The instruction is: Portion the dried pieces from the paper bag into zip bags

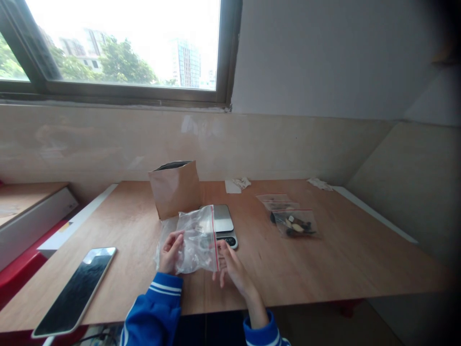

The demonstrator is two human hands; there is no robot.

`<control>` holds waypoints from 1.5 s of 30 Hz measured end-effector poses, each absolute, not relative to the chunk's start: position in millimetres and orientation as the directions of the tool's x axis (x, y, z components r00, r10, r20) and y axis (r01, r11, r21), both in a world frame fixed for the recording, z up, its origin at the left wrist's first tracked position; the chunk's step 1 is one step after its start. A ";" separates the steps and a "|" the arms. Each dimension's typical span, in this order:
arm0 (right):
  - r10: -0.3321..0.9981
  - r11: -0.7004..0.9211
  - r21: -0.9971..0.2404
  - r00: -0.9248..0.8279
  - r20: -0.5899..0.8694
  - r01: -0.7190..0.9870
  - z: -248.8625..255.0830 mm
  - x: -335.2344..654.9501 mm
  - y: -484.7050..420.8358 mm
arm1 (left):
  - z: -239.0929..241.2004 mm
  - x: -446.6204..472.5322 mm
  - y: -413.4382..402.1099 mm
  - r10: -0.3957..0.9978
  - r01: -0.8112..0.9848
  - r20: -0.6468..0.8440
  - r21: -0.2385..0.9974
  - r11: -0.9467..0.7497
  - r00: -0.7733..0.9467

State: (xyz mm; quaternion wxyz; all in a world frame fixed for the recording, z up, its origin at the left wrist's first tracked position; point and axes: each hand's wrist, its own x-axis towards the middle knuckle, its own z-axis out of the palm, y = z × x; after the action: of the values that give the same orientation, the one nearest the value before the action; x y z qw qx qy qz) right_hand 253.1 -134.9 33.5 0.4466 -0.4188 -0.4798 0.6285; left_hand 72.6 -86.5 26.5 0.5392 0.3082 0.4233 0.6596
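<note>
A clear zip bag (198, 242) with a red seal line down its right side is pinched in my left hand (171, 250), thumb in front. A second layer of clear plastic shows behind it on the left. My right hand (234, 269) is at the bag's sealed edge, its fingers loosely spread and its fingertips near or touching the red line. Just behind the bag is a small digital kitchen scale (224, 219) with a metal plate and a dark button panel, partly covered by the plastic. A brown paper pouch (176, 190) stands upright with its top open behind the left hand.
Two zip bags lie to the right, the nearer bag (297, 223) holding dark and pale small items. A tablet or large phone (77, 290) lies at the left. White crumpled paper (241, 182) rests near the wall. A window (126, 48) is above the wooden table (342, 259).
</note>
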 end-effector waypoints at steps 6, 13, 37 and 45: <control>0.959 -0.096 -0.993 -0.274 -0.074 -0.071 38.1 269.7 -138.3 | 24.8 73.3 -87.1 0.961 -0.389 0.006 0.914 -0.118 -0.278; 0.982 -0.038 -0.999 -0.185 -0.032 -0.030 39.5 272.4 -144.2 | 21.1 72.8 -91.1 0.923 -0.316 0.064 0.929 -0.194 -0.379; 0.706 0.025 -0.721 0.498 0.504 0.693 -21.4 389.6 -104.7 | 54.4 -13.2 -62.4 0.867 0.674 0.384 0.734 -0.079 -0.317; 0.651 -0.162 -0.629 0.562 0.511 0.760 -21.0 428.7 -68.9 | 55.3 21.9 -93.2 0.865 0.929 0.500 0.296 -0.221 0.046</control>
State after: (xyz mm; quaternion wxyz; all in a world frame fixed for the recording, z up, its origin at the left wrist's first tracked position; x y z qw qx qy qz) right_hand 428.7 -68.9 -21.0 0.4511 -0.7599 -0.4641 -0.0607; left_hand 21.9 -93.2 55.3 -0.0537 0.7213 0.6217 0.3006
